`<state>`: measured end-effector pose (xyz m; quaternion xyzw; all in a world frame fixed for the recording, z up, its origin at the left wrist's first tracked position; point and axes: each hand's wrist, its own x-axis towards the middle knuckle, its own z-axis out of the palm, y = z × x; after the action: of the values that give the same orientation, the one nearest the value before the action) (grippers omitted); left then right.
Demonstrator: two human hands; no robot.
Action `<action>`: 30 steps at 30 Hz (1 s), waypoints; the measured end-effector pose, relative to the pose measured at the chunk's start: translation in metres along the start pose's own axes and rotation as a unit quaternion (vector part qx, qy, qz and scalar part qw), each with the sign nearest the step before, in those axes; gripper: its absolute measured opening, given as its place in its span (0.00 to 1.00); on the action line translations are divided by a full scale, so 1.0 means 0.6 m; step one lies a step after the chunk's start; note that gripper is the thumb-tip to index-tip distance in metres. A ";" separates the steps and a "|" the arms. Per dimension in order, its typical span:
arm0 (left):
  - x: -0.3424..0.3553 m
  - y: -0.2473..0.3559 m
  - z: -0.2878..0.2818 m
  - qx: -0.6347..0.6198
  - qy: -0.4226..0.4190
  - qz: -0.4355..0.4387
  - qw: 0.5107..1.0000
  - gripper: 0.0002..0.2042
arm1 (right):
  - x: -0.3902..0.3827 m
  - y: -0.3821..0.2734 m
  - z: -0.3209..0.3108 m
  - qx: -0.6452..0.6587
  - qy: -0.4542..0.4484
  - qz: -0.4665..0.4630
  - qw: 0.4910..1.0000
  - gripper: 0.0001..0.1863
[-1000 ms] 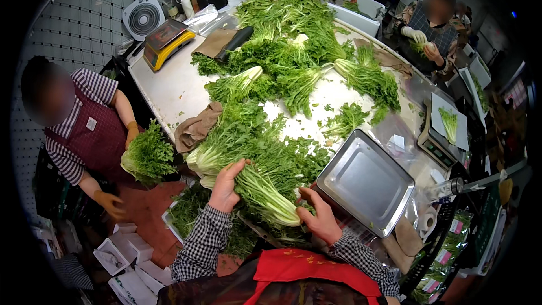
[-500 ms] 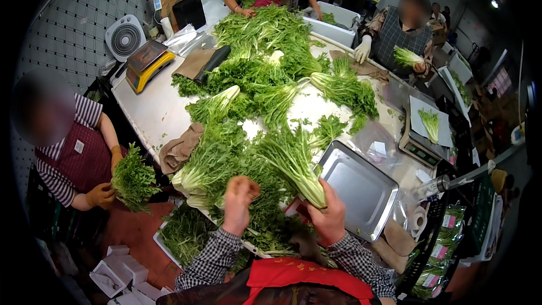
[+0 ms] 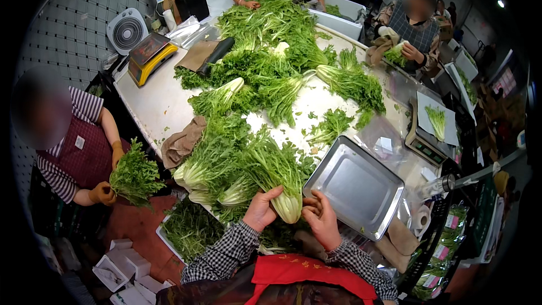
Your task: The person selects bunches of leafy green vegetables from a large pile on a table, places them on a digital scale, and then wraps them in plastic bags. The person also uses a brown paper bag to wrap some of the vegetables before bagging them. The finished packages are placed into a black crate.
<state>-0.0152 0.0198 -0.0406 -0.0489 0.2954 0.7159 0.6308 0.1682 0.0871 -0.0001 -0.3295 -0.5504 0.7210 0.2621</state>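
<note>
A head of curly endive (image 3: 276,175) points its pale base toward me, its green leaves spread away over the pile. My left hand (image 3: 262,208) is closed on the left side of that base, thumb on top. Beside the base's right edge is my right hand (image 3: 322,219), its fingers curled and close together; whatever they pinch is hidden. More endive heads (image 3: 200,169) lie left of my left hand. Right of the held head, a shallow metal tray (image 3: 361,183) rests near my right hand.
Endive heaps cover the white table (image 3: 148,101). A yellow scale (image 3: 151,59) stands far left, another scale (image 3: 420,146) at right. A brown cloth (image 3: 183,142) lies at the left edge. Co-workers at left and far right hold greens; another stands at the far end.
The endive head has come left and nearer me, passing from my right hand to my left. My right hand now sits by its base. The far-right co-worker's hands have come together.
</note>
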 end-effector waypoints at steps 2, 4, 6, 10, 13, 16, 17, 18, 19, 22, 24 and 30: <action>-0.003 -0.004 0.001 0.028 0.003 0.013 1.000 0.20 | 0.007 0.011 -0.001 0.020 -0.031 0.044 0.998 0.32; -0.009 -0.007 0.004 0.074 0.005 0.038 0.997 0.20 | 0.012 0.016 0.007 0.034 -0.059 0.072 0.995 0.33; -0.011 -0.006 -0.005 0.055 -0.029 0.024 0.998 0.21 | 0.017 0.020 0.009 0.012 -0.058 0.093 0.994 0.29; -0.018 0.000 0.006 -0.040 -0.077 0.046 0.995 0.22 | 0.014 0.038 0.006 0.020 -0.050 0.080 0.995 0.22; -0.015 0.005 0.010 0.031 -0.032 0.094 0.995 0.21 | 0.000 0.037 0.014 0.062 -0.026 0.109 0.992 0.20; -0.016 0.003 0.022 0.090 0.014 0.130 0.987 0.20 | -0.006 0.046 0.017 0.086 -0.025 0.154 0.984 0.19; -0.015 0.000 0.026 0.090 0.039 0.140 0.985 0.18 | -0.006 0.049 0.016 0.088 -0.027 0.163 0.982 0.19; -0.016 0.002 0.030 0.095 0.043 0.137 0.985 0.18 | -0.005 0.050 0.015 0.064 -0.026 0.153 0.986 0.19; -0.018 0.004 0.035 0.100 0.049 0.133 0.985 0.18 | -0.005 0.050 0.011 0.039 -0.025 0.143 0.989 0.19; -0.028 0.014 0.049 0.139 0.058 0.134 0.979 0.17 | 0.006 0.024 0.000 -0.039 0.032 0.102 0.994 0.19; -0.031 0.013 0.049 0.170 0.061 0.136 0.974 0.16 | 0.019 0.016 -0.004 -0.095 0.086 -0.004 0.992 0.13; -0.029 -0.003 0.044 0.292 0.047 0.162 0.941 0.18 | 0.066 -0.057 0.018 -0.191 0.058 -0.039 0.979 0.08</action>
<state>-0.0022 0.0174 -0.0116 0.1526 0.5246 0.6875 0.4784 0.1349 0.1182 0.0276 -0.3931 -0.6743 0.5712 0.2540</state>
